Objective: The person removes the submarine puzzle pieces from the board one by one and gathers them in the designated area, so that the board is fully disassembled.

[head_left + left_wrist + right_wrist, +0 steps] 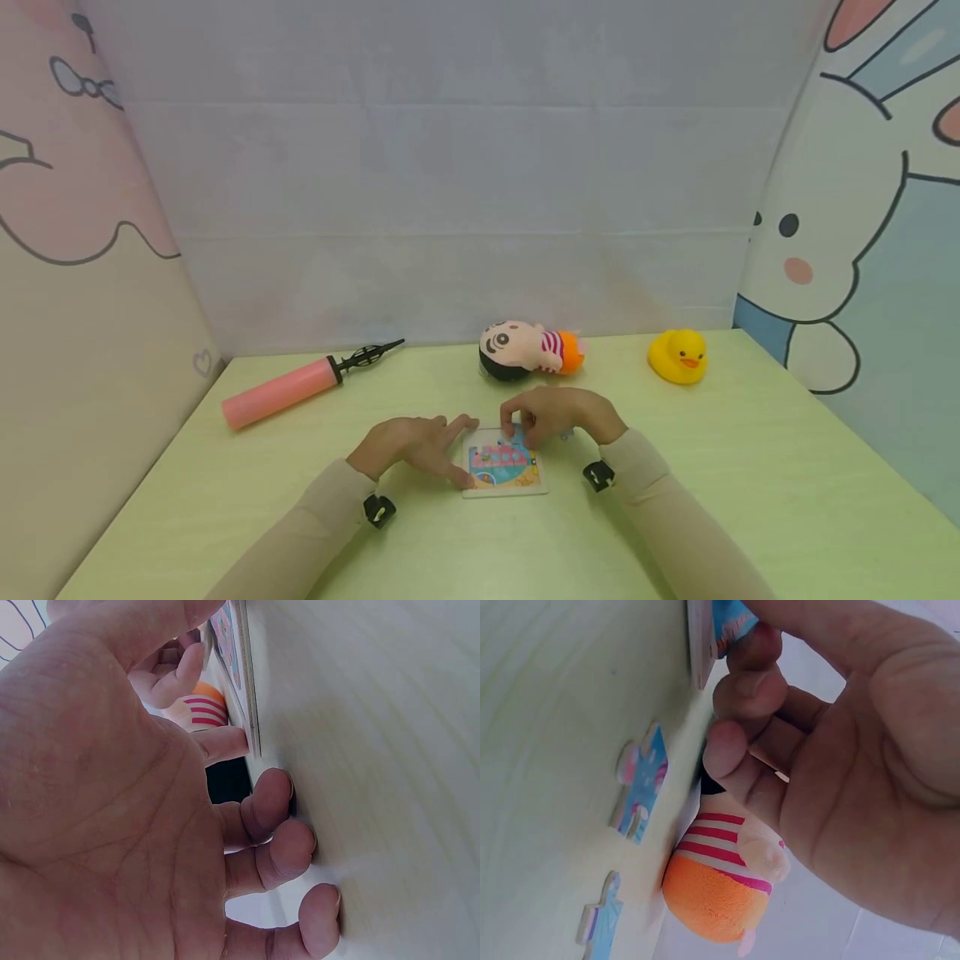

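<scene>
A jigsaw puzzle board [504, 467] with a pale frame and a pink and blue picture lies flat on the table. My left hand [423, 446] is at its left side, thumb and index finger spread and touching the edge; the other fingers rest on the table in the left wrist view. Over the board's upper right part, my right hand [551, 412] pinches a blue puzzle piece [731, 621], largely hidden by the thumb and fingers. Beside that hand, the right wrist view shows a loose puzzle piece [643, 784] and another loose piece [602, 922] on the table.
A plush doll [525, 350] in stripes and orange lies behind the board. To the right of it sits a yellow rubber duck [678, 357]. A pink hand pump [281, 393] with a black nozzle lies at the left. Walls border the table's back and sides.
</scene>
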`<action>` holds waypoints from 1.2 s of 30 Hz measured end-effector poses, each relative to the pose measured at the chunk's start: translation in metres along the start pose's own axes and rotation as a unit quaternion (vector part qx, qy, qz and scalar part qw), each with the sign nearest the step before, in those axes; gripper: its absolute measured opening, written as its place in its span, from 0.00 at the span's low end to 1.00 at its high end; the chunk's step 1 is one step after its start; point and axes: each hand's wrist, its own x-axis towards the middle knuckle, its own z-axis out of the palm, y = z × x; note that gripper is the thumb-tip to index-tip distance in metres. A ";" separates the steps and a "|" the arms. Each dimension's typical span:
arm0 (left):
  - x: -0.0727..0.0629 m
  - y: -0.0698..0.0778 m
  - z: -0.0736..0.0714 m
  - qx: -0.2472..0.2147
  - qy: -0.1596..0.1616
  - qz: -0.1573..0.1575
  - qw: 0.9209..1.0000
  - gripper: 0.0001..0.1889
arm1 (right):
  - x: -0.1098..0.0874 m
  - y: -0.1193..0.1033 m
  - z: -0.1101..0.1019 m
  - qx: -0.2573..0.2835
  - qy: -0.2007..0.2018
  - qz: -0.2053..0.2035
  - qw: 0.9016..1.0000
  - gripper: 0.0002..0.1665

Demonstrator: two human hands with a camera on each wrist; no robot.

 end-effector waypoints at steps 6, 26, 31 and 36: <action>0.000 0.000 0.001 0.005 0.001 0.002 1.000 0.48 | -0.001 0.001 -0.002 -0.014 0.029 -0.053 0.998 0.13; -0.003 0.002 0.001 0.001 -0.001 0.001 1.000 0.48 | -0.021 0.013 -0.019 0.042 0.064 -0.093 0.993 0.06; -0.002 0.002 0.001 -0.001 -0.006 0.002 1.000 0.48 | -0.032 0.018 -0.026 0.059 0.076 -0.089 0.991 0.06; -0.002 0.002 0.000 0.000 -0.003 0.007 1.000 0.47 | -0.041 0.021 -0.035 0.063 0.096 -0.078 0.990 0.07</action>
